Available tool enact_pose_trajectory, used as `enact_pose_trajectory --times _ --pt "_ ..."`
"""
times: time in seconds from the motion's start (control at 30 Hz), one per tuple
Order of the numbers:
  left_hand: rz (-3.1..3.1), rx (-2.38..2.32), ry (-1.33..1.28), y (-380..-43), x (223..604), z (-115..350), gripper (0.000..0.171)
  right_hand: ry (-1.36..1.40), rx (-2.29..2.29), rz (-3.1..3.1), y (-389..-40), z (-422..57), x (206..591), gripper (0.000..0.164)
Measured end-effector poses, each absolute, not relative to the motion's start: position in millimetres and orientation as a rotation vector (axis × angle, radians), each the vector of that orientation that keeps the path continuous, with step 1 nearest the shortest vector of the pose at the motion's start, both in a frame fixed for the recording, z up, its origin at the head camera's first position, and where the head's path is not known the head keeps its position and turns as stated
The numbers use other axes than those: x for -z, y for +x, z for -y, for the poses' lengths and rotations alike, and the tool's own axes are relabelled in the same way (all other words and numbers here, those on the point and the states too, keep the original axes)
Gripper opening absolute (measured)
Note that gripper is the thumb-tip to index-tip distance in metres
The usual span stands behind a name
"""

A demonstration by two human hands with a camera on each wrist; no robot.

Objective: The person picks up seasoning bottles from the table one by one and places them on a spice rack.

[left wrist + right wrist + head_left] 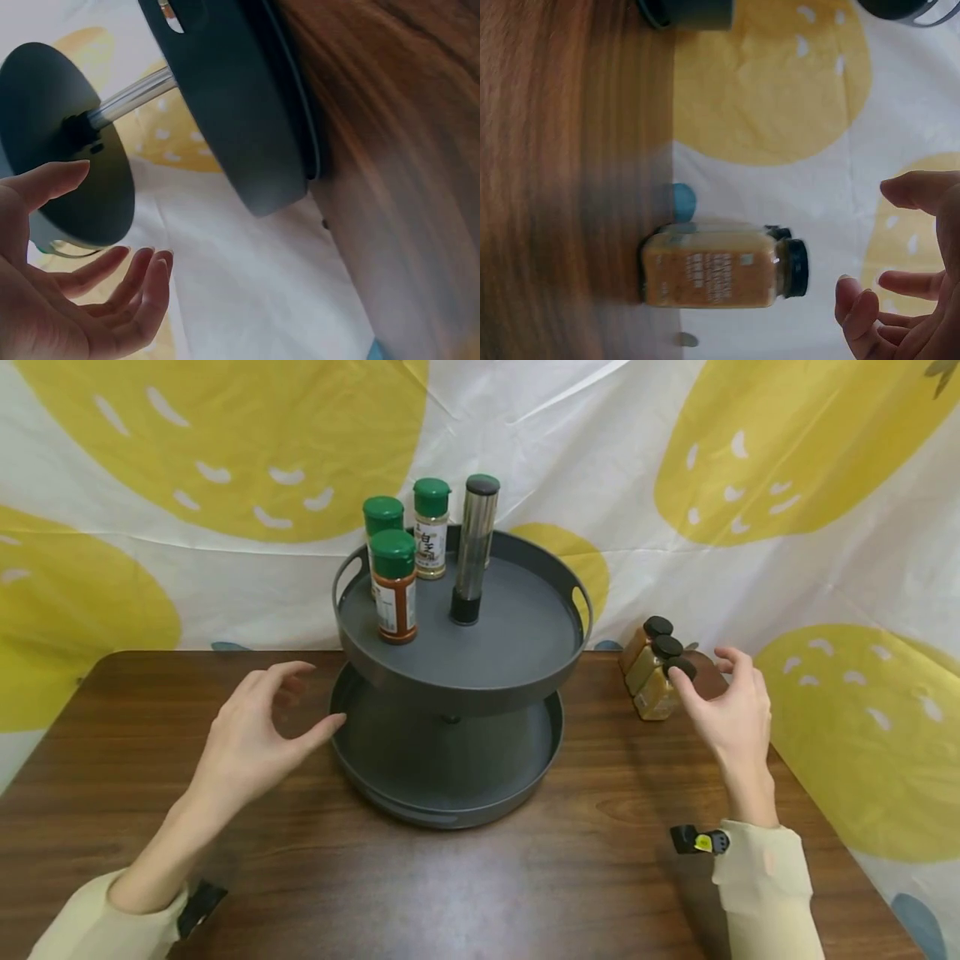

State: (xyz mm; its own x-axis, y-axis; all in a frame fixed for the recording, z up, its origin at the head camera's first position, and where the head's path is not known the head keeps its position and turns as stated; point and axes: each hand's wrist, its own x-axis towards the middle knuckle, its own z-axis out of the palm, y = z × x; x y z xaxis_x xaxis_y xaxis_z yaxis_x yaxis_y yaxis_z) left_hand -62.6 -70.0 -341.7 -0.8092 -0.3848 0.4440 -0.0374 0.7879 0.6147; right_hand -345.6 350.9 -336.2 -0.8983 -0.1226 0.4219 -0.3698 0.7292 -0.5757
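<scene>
My left hand (251, 739) hovers at the left of a dark grey two-tier turntable rack, fingers bent loosely and thumb apart, with nothing in it. Over on the right, my right hand (735, 714) is spread above three square spice jars, its thumb overlapping the nearest black lid in the head view. The front jar (655, 697) holds yellowish contents, and the others stand in a row behind it. In the right wrist view a gap shows between the fingers and a jar (712, 270). The rack's upper tray (465, 693) sits above a wider-looking lower tray (442, 816).
On the upper tray stand several green-capped spice bottles, one with red contents (395, 597), and a tall clear tube with black ends (472, 556). The rack rests on a brown wooden table (480, 893). A lemon-print cloth (247, 585) hangs behind.
</scene>
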Motion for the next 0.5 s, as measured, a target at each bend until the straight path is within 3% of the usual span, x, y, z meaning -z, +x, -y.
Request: enact_pose_trajectory --times 0.5 --pt "2.55 0.818 0.364 -65 354 75 0.06 0.321 -0.965 2.748 -370 -356 360 0.083"
